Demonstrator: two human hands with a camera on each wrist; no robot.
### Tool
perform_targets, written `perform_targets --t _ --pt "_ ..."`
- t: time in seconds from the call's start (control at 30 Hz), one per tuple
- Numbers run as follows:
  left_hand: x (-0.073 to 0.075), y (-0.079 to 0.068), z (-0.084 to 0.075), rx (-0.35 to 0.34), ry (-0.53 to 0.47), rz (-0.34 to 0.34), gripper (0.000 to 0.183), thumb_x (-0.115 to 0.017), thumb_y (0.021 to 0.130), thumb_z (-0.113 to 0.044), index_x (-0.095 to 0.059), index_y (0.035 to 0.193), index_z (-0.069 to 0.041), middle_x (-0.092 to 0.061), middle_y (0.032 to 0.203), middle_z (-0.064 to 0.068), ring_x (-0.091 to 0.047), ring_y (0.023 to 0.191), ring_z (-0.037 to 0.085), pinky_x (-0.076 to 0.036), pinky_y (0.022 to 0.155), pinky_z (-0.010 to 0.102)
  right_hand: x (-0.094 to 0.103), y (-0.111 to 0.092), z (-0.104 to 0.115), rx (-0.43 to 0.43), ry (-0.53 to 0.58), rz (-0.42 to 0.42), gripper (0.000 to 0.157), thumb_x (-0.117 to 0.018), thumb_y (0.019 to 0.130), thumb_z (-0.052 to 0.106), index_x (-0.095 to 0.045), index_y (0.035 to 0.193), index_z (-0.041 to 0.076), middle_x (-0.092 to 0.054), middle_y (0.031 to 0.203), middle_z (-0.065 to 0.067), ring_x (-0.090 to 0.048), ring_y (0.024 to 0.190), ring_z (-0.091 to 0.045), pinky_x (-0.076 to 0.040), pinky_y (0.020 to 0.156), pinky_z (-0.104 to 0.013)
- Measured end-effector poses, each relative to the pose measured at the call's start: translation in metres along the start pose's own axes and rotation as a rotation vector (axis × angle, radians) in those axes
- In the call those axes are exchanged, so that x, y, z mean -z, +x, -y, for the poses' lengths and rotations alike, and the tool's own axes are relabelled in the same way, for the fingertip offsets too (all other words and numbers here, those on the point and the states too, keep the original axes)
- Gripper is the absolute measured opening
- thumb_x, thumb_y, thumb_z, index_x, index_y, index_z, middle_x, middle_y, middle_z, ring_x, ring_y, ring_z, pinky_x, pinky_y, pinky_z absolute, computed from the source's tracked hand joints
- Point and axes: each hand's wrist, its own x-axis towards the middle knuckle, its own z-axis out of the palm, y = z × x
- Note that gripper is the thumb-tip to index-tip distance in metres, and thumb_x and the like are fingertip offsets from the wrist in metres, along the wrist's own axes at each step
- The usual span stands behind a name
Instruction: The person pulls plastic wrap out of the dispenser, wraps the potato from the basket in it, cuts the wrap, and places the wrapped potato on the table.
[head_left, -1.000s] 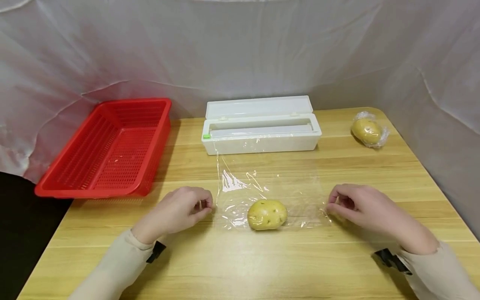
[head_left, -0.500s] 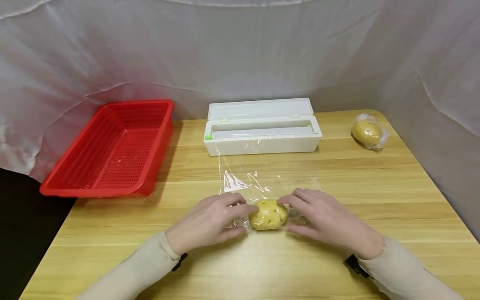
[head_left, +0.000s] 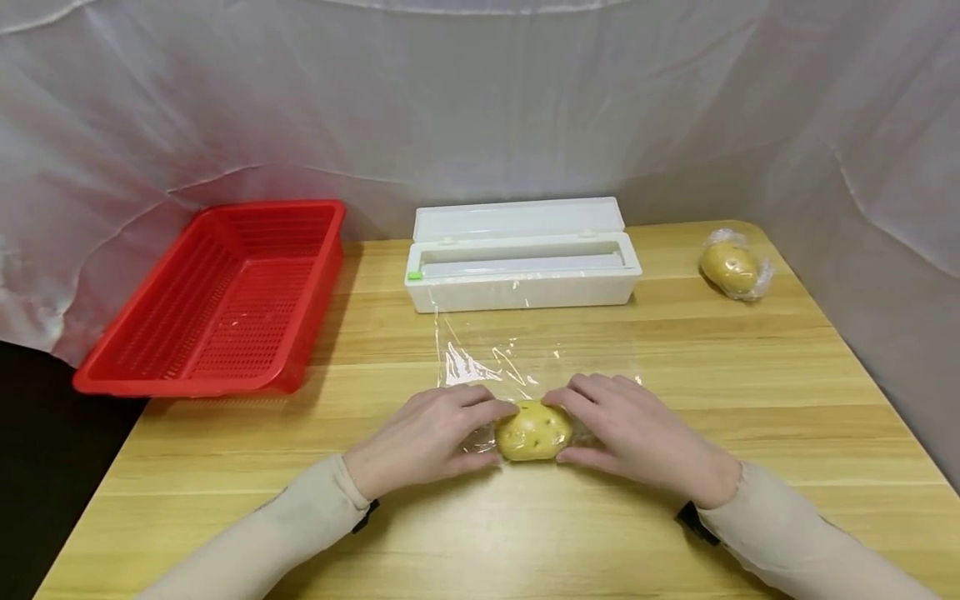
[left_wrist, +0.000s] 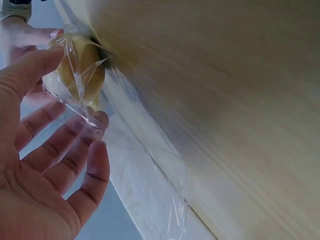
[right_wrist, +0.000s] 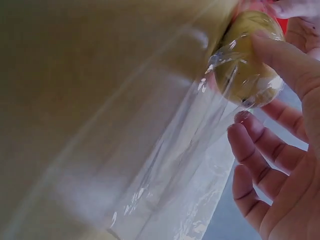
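Note:
A yellow potato (head_left: 533,435) with dark eyes lies on the wooden table, its surface shiny under clear cling film (head_left: 467,365). The film stretches back from it to the white dispenser box (head_left: 525,292). At the potato's left end, my left hand (head_left: 438,437) holds it between thumb and index finger. My right hand (head_left: 628,433) grips the right end the same way. In the left wrist view, creased film covers the potato (left_wrist: 87,72) near the thumb. The right wrist view has the right thumb on the wrapped potato (right_wrist: 245,55), the other fingers loosely bent below.
A red plastic basket (head_left: 300,333) stands at the left. The dispenser's lid (head_left: 517,218) is raised, with a green slider (head_left: 415,276) at its left end. A film-wrapped potato (head_left: 730,267) rests at the back right. Grey cloth (head_left: 480,100) hangs behind the table.
Both hands have moved inward from the film's front corners to the potato and now hold its two ends. The film's front edge is folded up with them. Potato and dispenser stay in place.

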Motion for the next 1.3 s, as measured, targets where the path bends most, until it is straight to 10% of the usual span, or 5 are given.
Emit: perform_targets --t 0.83,1.3 --pt "0.003 0.035 0.023 0.144 -0.104 0.167 0.065 -0.081 0.092 -0.055 -0.066 0.139 -0.013 -0.073 0.118 -0.001 -0.068 0.096 0.011 -0.061 0.081 0.032 0.011 0.033 -0.033 -0.126 0.260 0.264 0.055 -0.065 0.104 0.054 -0.068 0.142 0.013 -0.066 0.124 0.004 -0.062 0.115 -0.016 -0.056 0.104 -0.047" --pt "0.004 0.047 0.047 0.138 -0.407 0.214 0.044 -0.084 0.095 -0.037 -0.074 0.127 -0.009 -0.071 0.101 -0.003 -0.064 0.091 0.017 -0.055 0.081 0.028 0.011 0.037 -0.026 -0.104 0.069 0.128 0.062 -0.086 0.084 0.061 -0.073 0.124 0.015 -0.070 0.111 0.004 -0.063 0.094 -0.013 -0.057 0.088 -0.041"
